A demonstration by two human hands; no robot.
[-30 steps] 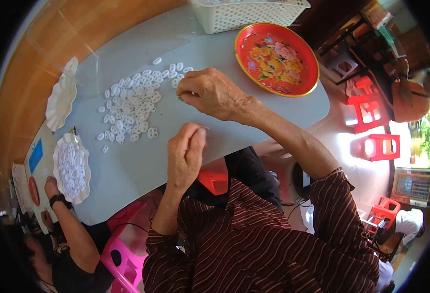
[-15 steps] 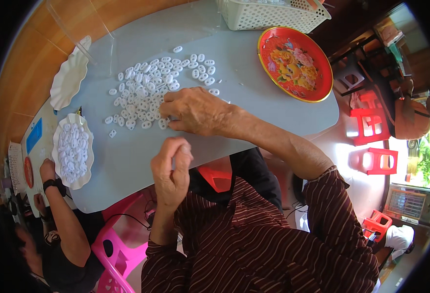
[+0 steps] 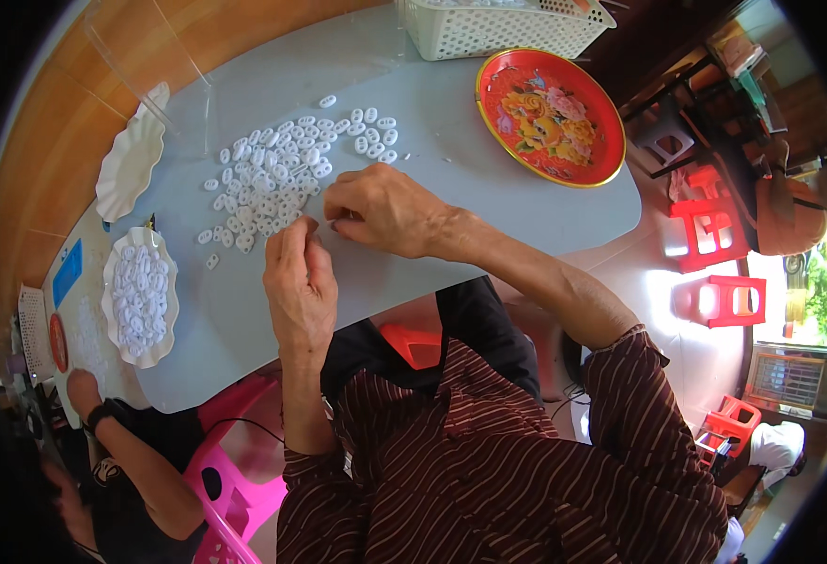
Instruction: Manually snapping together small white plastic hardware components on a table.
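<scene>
Beside the near edge of the white pieces, I have the left hand with thumb and forefinger drawn narrow, their tips pointing up toward the pile. Just across from it is the right hand, knuckles up, fingers curled inward. From where I sit I cannot tell whether either hand pinches a piece: the right fingertips are mostly tucked out of sight, and the left ones are too small to make out.

Outward from there, the pieces lie in a loose heap on the grey table; those I can make out are small ovals with holes. A few sit a little apart, beyond the right hand. Off to the left, a wavy-edged white dish is heaped with similar-looking pieces, and a second wavy dish stands beyond it. I'd judge the work well short of done: a good share sits in the dish, but plenty lies loose. Which loose ones are finished, I cannot tell at this scale.

Farthest out, toward the right, are the red floral tray and a white perforated basket.
</scene>
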